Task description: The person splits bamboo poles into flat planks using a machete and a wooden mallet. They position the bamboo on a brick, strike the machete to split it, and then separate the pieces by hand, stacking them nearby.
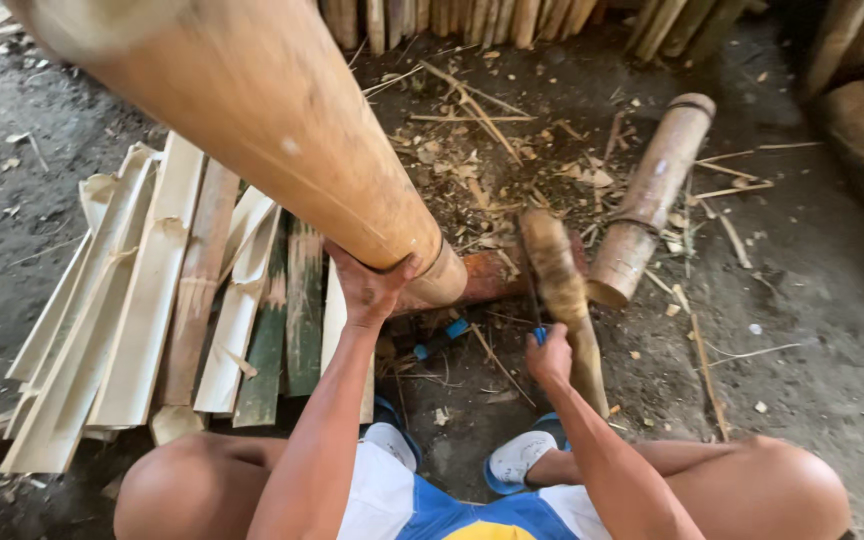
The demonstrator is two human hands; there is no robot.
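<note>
A person sits on a dirt floor (832,300) with knees spread, seen from above through their own eyes. The left hand (370,288) is clasped against the underside of a thick, long tan bamboo pole (272,110), which slants from the upper left corner down to the middle of the view; its lower end rests on a reddish-brown wooden block (487,277) lying on the ground. The right hand (548,355) is clenched around a blue-handled blade (536,310), though the blade itself is thin and mostly hard to make out. Just beside that hand, partly blurred, is a pale wooden club (564,300) with a thick rounded head, and I cannot tell whether the same hand also holds it.

To the left, a fanned stack of flat split bamboo slats (167,300), cream and green, lies on the floor. To the right, a short round bamboo section (649,200) lies tilted, apart from the hands. Dry chips and splinters (482,150) litter the ground between them. More bamboo stalks (452,18) stand along the top edge. The person's feet wear blue and white sandals (514,460).
</note>
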